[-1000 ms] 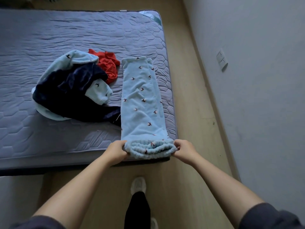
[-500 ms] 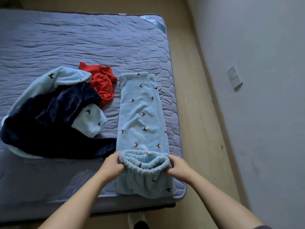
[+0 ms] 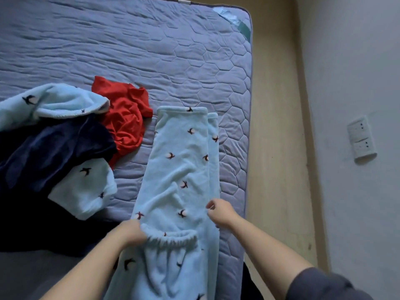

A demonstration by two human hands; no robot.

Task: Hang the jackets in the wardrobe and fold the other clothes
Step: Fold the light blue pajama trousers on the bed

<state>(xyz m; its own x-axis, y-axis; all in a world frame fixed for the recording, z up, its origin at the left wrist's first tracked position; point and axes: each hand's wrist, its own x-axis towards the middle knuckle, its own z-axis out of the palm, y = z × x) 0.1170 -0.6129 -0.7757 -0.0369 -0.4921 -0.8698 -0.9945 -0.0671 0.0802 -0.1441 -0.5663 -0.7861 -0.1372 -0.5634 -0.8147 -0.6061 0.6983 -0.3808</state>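
pale-blue fleece trousers (image 3: 181, 169) lengthwise on mattress (image 3: 129, 50), cuffs (image 3: 184, 110) away, waistband (image 3: 171, 238) in curled left hand (image 3: 132, 232), grip of right hand (image 3: 219, 211) unclear

Pale blue fleece trousers (image 3: 184, 169) lie lengthwise along the right side of the quilted mattress (image 3: 151, 50), hems at the far end. The left hand (image 3: 132, 232) grips the left end of their gathered waistband, while the right hand (image 3: 220, 211), fingers curled, is at their right edge; whether it pinches cloth is unclear. Left of them, a red garment (image 3: 125, 118), a navy garment (image 3: 54, 152) and a matching pale blue top (image 3: 54, 100) lie heaped together.
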